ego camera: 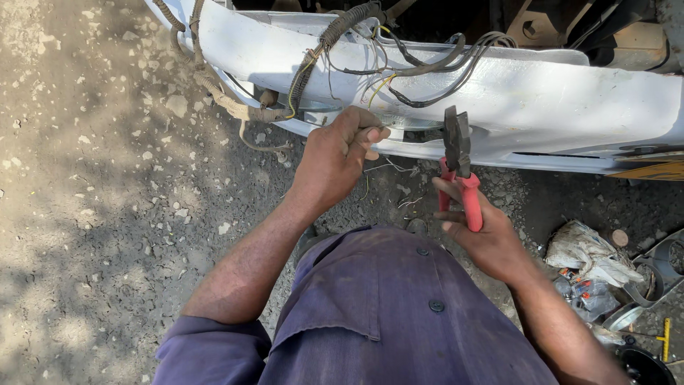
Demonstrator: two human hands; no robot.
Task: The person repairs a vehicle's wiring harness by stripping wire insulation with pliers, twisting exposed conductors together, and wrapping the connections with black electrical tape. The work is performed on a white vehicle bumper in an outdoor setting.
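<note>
My left hand (pixel 335 153) is raised to the lower edge of a white vehicle body panel (pixel 541 100), its fingers pinched on a thin wire (pixel 377 85) that comes down from a bundle of loose wires. My right hand (pixel 481 235) holds red-handled pliers (pixel 459 167) upright, their dark jaws pointing up and close to the panel, just right of the left hand. A black corrugated wire loom (pixel 320 50) runs over the top of the panel.
A frayed tape-wrapped cable (pixel 221 96) hangs off the panel's left end. Gravel ground (pixel 107 178) spreads to the left. At the right lie a crumpled rag (pixel 591 253), metal parts (pixel 659 267) and a yellow tool (pixel 666 339). Bits of cut wire lie under the panel.
</note>
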